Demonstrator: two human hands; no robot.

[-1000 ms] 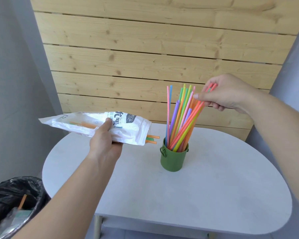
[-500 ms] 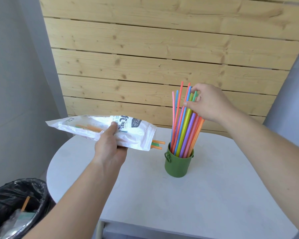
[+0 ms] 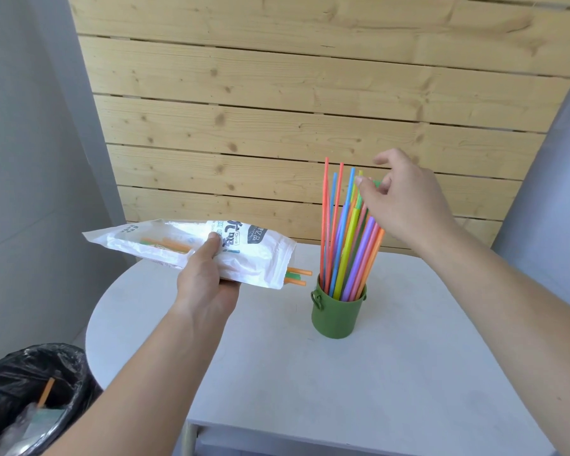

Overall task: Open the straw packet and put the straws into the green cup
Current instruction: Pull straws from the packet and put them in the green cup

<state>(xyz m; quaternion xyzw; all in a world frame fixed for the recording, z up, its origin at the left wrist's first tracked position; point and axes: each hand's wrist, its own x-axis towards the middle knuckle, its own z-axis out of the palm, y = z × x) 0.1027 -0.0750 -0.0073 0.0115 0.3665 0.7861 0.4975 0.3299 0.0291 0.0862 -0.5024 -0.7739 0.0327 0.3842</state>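
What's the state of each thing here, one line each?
straw packet: open, held by left hand, few straws left inside
green cup: upright, full of straws
right hand: open, at straw tops
bin: lined, holds scraps

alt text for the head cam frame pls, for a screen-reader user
A left hand holds a white straw packet level above a white table, a few straws poking from its open end, while the right hand hovers, fingers loose, at the tops of colourful straws standing in a green cup.
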